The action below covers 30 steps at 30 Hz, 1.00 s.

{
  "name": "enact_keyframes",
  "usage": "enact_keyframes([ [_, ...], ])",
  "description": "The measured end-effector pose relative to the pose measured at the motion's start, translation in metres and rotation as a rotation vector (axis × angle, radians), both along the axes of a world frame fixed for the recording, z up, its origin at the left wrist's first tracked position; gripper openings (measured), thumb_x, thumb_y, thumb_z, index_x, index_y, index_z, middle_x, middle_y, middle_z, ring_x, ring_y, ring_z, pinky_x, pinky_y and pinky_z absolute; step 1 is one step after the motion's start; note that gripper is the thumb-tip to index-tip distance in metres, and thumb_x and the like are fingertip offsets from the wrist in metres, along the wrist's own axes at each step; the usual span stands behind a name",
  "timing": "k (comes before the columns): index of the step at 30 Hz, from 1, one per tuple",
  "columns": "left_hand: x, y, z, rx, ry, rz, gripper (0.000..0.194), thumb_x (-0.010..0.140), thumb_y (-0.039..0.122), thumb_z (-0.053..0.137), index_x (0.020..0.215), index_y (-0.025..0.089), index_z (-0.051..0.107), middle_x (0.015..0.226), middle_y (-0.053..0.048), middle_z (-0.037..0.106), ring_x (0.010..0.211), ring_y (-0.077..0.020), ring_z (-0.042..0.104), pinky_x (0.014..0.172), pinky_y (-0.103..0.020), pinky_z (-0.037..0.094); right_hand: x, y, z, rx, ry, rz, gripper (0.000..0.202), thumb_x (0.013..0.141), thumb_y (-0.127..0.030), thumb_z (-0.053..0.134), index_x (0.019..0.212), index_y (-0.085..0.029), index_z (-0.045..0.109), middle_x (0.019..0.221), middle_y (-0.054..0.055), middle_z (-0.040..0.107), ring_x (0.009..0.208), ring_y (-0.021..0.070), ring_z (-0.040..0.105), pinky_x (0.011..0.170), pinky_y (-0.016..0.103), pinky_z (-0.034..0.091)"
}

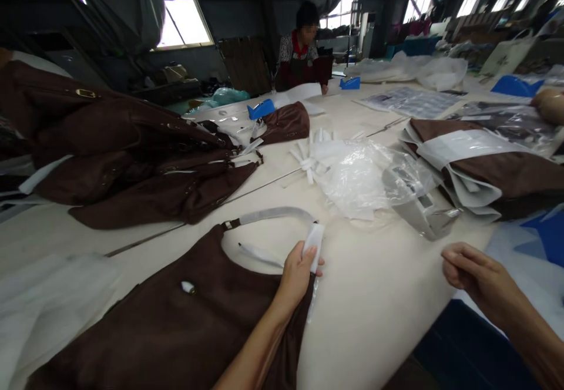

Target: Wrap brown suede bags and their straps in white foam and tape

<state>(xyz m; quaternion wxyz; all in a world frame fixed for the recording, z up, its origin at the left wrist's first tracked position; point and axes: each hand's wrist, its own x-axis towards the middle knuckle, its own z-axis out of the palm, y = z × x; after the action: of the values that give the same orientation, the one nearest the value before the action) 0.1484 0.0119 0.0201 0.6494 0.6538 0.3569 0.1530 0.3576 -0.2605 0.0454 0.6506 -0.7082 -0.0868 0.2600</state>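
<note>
A dark brown handbag (176,313) lies flat on the table in front of me, its strap (275,215) covered in pale wrapping and curving away from me. My left hand (297,269) is closed around the right end of that strap, thumb on a strip of white foam wrap (314,240). A narrow clear strip hangs below the hand. My right hand (478,278) is held apart from the bag, over the table's right edge, with thumb and fingers pinched together. Whatever may be between those fingertips is too small to make out.
More brown bags (145,149) are piled at the left. Crumpled clear plastic (361,175) and white foam strips (308,164) lie mid-table. Wrapped brown bags (493,164) stack at the right. Blue tape dispensers (261,109) stand farther back. A person (302,49) works across the table; another hand (549,106) shows at far right.
</note>
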Motion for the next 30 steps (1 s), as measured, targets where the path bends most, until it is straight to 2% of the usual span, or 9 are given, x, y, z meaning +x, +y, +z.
enact_keyframes([
  [3,-0.001,-0.002,0.003,-0.008,0.005,-0.005,0.04,0.084,0.058,0.053,0.086,0.019,0.053,0.077,-0.002,0.066,0.053,-0.0125,0.059,0.05,-0.022,0.04,-0.036,0.056,0.028,0.228,0.093,0.315,0.03,0.078,-0.045,0.073,0.068,-0.021,0.059,0.049,-0.002,0.047,0.049,0.0116,0.04,0.05,0.027,0.03],
  [5,-0.001,-0.003,0.005,0.001,-0.01,-0.013,0.04,0.084,0.058,0.053,0.085,0.018,0.053,0.076,-0.002,0.065,0.053,-0.0126,0.058,0.05,-0.022,0.041,-0.054,0.098,0.035,0.349,0.146,0.511,0.029,0.081,-0.044,0.071,0.07,-0.021,0.057,0.049,-0.003,0.049,0.049,0.0113,0.042,0.052,0.027,0.031],
  [8,-0.002,-0.002,0.007,0.026,-0.05,-0.032,0.039,0.084,0.057,0.052,0.084,0.018,0.054,0.075,-0.001,0.064,0.054,-0.013,0.058,0.053,-0.024,0.043,-0.073,0.149,0.021,0.369,0.151,0.677,0.032,0.081,-0.046,0.071,0.073,-0.019,0.054,0.05,-0.004,0.053,0.047,0.0092,0.041,0.051,0.025,0.029],
  [11,-0.001,0.0,0.006,0.037,-0.073,-0.049,0.036,0.085,0.053,0.051,0.085,0.018,0.055,0.072,0.0,0.062,0.054,-0.0138,0.057,0.056,-0.026,0.046,-0.081,0.178,-0.006,0.275,0.131,0.689,0.039,0.079,-0.051,0.072,0.07,-0.019,0.051,0.049,-0.005,0.053,0.045,0.0076,0.04,0.048,0.023,0.025],
  [13,-0.001,0.001,0.004,0.028,-0.078,-0.052,0.034,0.086,0.051,0.051,0.086,0.018,0.056,0.071,0.0,0.062,0.053,-0.0139,0.057,0.056,-0.026,0.046,-0.083,0.186,-0.021,0.233,0.14,0.665,0.043,0.077,-0.054,0.073,0.067,-0.019,0.049,0.048,-0.006,0.053,0.044,0.007,0.039,0.046,0.022,0.024],
  [16,0.0,0.001,0.003,0.001,-0.09,-0.052,0.032,0.087,0.05,0.051,0.087,0.018,0.056,0.071,0.001,0.062,0.053,-0.0133,0.056,0.055,-0.025,0.045,-0.081,0.187,-0.03,0.221,0.168,0.657,0.044,0.076,-0.054,0.073,0.067,-0.019,0.049,0.05,-0.005,0.056,0.042,0.0054,0.035,0.044,0.021,0.022],
  [24,-0.005,-0.002,0.005,-0.103,-0.139,-0.04,0.038,0.088,0.053,0.05,0.087,0.017,0.057,0.077,-0.002,0.063,0.059,-0.0127,0.057,0.06,-0.024,0.047,-0.079,0.189,-0.035,0.264,0.244,0.674,0.042,0.076,-0.052,0.074,0.068,-0.018,0.05,0.052,-0.004,0.058,0.041,0.0049,0.035,0.044,0.021,0.021],
  [27,-0.006,-0.004,0.006,-0.112,-0.164,-0.042,0.041,0.091,0.055,0.045,0.085,0.017,0.059,0.075,-0.002,0.063,0.061,-0.0127,0.056,0.062,-0.023,0.048,-0.079,0.189,-0.038,0.284,0.248,0.677,0.042,0.078,-0.051,0.073,0.067,-0.018,0.049,0.054,-0.004,0.059,0.041,0.0048,0.036,0.044,0.021,0.021],
  [30,-0.004,-0.004,0.007,-0.095,-0.134,-0.007,0.045,0.09,0.059,0.049,0.081,0.017,0.058,0.071,-0.001,0.061,0.057,-0.0122,0.055,0.058,-0.023,0.047,-0.075,0.187,-0.038,0.281,0.249,0.7,0.04,0.08,-0.05,0.071,0.068,-0.018,0.05,0.052,-0.005,0.057,0.043,0.0052,0.038,0.045,0.02,0.023],
])
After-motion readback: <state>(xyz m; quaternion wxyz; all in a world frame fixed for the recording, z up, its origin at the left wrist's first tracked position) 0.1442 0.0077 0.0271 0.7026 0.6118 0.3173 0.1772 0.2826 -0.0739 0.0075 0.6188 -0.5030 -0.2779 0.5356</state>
